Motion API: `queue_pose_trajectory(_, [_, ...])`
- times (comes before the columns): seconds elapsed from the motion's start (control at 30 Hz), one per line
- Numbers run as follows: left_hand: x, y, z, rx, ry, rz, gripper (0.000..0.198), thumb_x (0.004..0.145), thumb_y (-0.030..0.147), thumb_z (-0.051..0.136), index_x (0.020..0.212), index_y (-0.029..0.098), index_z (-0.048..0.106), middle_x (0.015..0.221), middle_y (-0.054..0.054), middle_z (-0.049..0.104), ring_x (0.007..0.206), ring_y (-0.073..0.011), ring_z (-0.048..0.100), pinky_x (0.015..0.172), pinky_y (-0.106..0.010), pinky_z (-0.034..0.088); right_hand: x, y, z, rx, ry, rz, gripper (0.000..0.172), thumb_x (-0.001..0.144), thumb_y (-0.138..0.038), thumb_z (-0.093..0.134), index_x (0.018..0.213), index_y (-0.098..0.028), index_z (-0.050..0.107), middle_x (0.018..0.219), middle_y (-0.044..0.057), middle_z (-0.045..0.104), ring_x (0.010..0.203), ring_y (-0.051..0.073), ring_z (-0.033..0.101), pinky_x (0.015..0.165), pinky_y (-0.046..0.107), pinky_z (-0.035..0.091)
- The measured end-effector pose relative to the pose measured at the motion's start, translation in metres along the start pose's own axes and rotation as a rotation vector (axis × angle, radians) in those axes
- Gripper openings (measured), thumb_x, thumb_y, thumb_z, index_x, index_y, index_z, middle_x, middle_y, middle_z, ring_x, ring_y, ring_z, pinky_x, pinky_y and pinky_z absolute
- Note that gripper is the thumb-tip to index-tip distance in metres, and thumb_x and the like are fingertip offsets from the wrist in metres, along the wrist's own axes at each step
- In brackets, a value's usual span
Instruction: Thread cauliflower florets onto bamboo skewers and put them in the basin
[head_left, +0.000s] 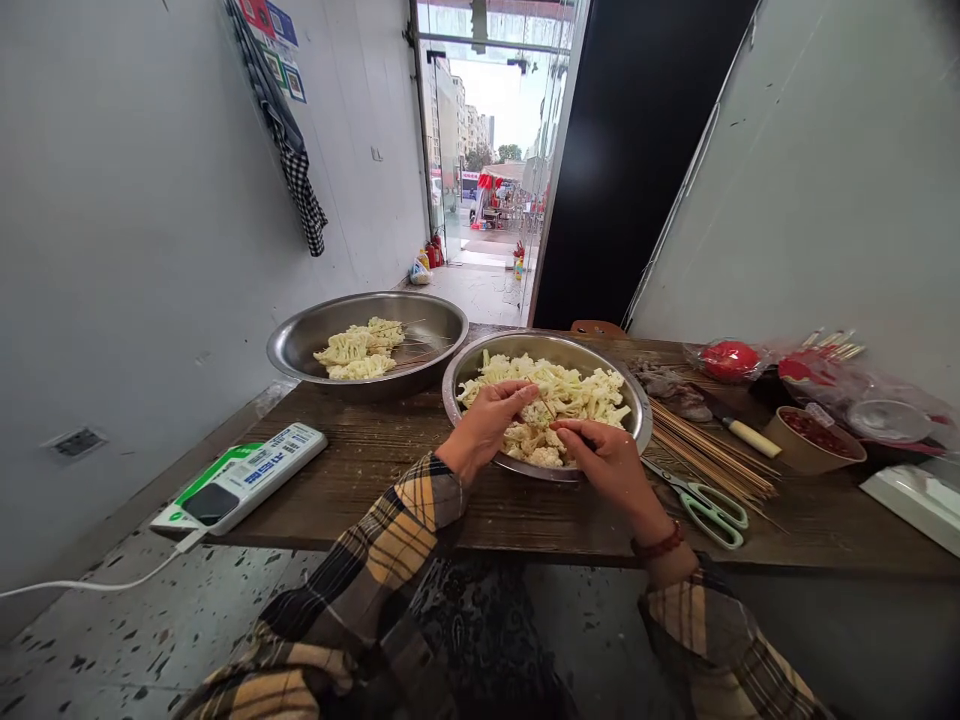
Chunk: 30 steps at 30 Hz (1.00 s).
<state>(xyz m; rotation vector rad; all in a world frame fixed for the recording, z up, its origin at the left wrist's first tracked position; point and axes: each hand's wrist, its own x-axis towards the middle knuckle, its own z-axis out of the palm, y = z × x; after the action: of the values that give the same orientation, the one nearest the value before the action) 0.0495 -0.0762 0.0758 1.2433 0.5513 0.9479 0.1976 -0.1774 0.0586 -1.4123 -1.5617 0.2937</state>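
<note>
Over the near side of a steel bowl (643,420) heaped with cauliflower florets (555,378), my two hands work close together. My left hand (487,425) is closed in a pinch on a cauliflower floret (535,413), partly hidden by the fingers. Between the hands runs a thin bamboo skewer (550,408), its near end pinched by my right hand (606,460). Whether the tip has entered the floret I cannot tell. Right of the bowl lies a bundle of bamboo skewers (709,450), with green-handled scissors (709,508) in front.
A wider steel basin (289,350) at the back left holds skewered cauliflower (360,350). A white payment device (255,478) lies at the left table edge. On the right are a wooden-handled knife (754,437), a tub of red sauce (821,440) and plastic-wrapped items (817,372).
</note>
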Motion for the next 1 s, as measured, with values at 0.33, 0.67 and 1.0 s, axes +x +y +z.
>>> queue_pose_trajectory(0.33, [-0.003,0.002,0.002,0.102,-0.147,0.032,0.029,0.070,0.043,0.070,0.066,0.014,0.069,0.068,-0.002,0.058,0.067,-0.0113,0.047,0.064,-0.025,0.036,-0.002,0.003,0.001,0.047,0.110,-0.034,0.023,0.086,-0.034,0.055,0.090,-0.022,0.074,0.092,0.006,0.075,0.088,0.024,0.069,0.080,0.036,0.053])
queue_pose_trajectory(0.67, [-0.006,0.003,0.014,0.115,-0.134,0.000,0.036,0.074,0.049,0.065,0.088,0.016,0.070,0.080,-0.003,0.059,0.069,-0.0117,0.052,0.064,-0.025,0.041,0.001,0.001,-0.003,0.005,0.187,0.047,0.026,0.088,-0.036,0.050,0.077,-0.018,0.066,0.067,0.001,0.065,0.063,0.016,0.058,0.060,0.026,0.045])
queue_pose_trajectory(1.0, [0.013,0.013,-0.020,1.114,-0.111,0.147,0.017,0.075,0.030,0.059,0.076,0.016,0.067,0.063,-0.001,0.059,0.060,-0.0132,0.050,0.058,-0.025,0.036,0.000,0.003,-0.004,0.079,0.229,0.069,0.026,0.089,-0.036,0.049,0.080,-0.017,0.064,0.071,0.002,0.063,0.067,0.016,0.056,0.059,0.025,0.041])
